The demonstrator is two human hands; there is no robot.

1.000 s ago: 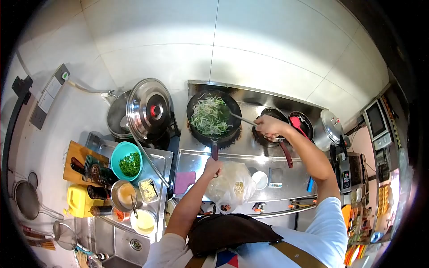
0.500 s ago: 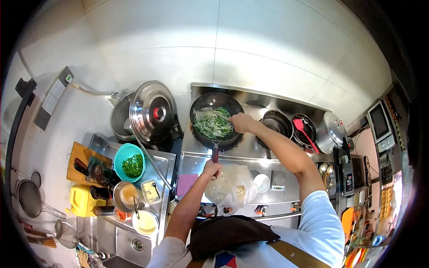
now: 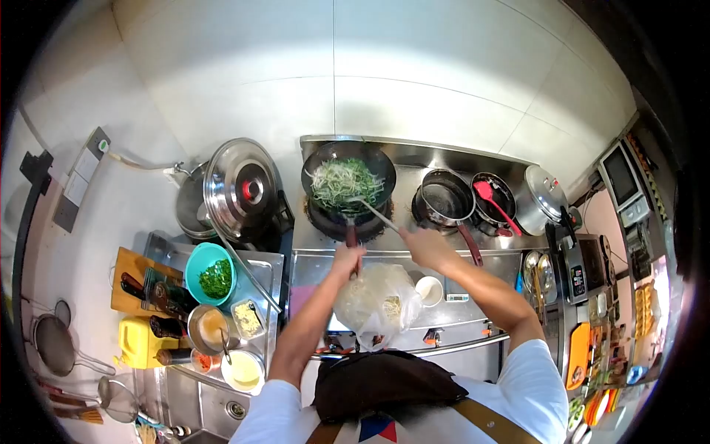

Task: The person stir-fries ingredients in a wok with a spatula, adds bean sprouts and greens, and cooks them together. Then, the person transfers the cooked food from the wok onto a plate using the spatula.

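Note:
My left hand [image 3: 347,261] is wrapped round the handle of a dark wok [image 3: 386,172]. The wok sits raised and shifted toward the wall, with the black burner [image 3: 336,228] showing below its near side. Inside it lies a heap of green leafy strips mixed with pale bean sprouts [image 3: 344,181]. In my right hand [image 3: 429,248] is a long-handled metal spatula [image 3: 379,213], its head at the wok's near rim, touching or close to the vegetables. A clear plastic bag [image 3: 373,300] with some sprouts rests on the counter between my forearms.
Right of the wok stand a saucepan [image 3: 446,196] and a smaller pan with a red spatula [image 3: 495,203]. A white cup [image 3: 429,291] is beside the bag. On the left are a large lid [image 3: 229,185], a teal bowl of chopped greens [image 3: 194,270] and several ingredient containers.
The wok has risen off the burner and moved toward the wall. My right hand has drawn back toward me with the spatula, from over the vegetables to the near rim.

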